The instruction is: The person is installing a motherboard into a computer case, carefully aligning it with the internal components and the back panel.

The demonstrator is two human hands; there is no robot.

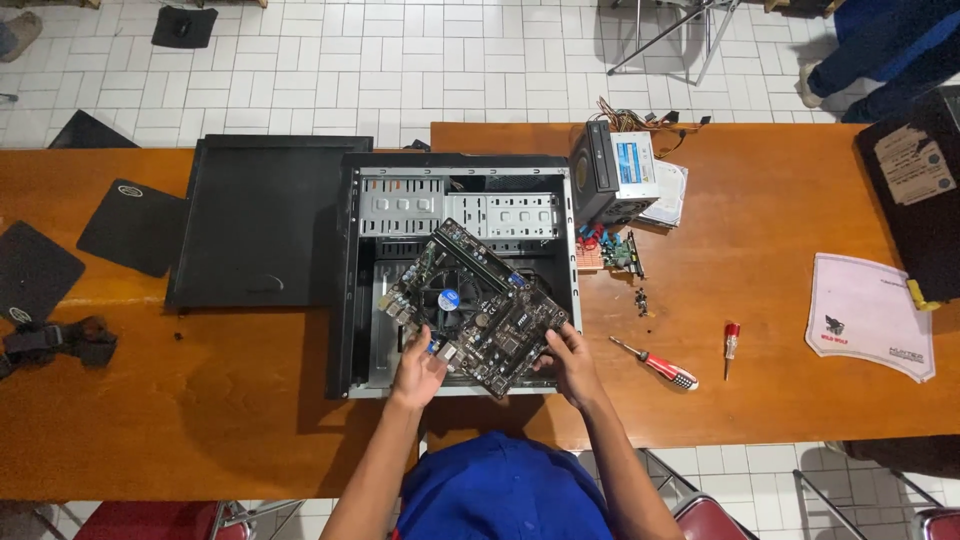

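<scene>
Motherboard (470,305) held tilted over open computer case (352,300) on counter (780,250), long axis diagonal, upper-left to lower-right. Left hand (418,365) grip clamped on near-left edge, right hand (568,360) grip clamped on near-right corner. Both equally near; board lies directly ahead of grips.

Dark circuit board (470,305) with black fan. Black computer case (352,280), silver-grey inside. Black side panel (265,215). Orange-brown wooden desk (760,200). Red-handled screwdrivers (662,368). Black mouse pads (133,226). White mat (868,312) with red-black emblem. White-tiled floor (400,60) with grey grid lines. Blue shirt (500,495).
</scene>
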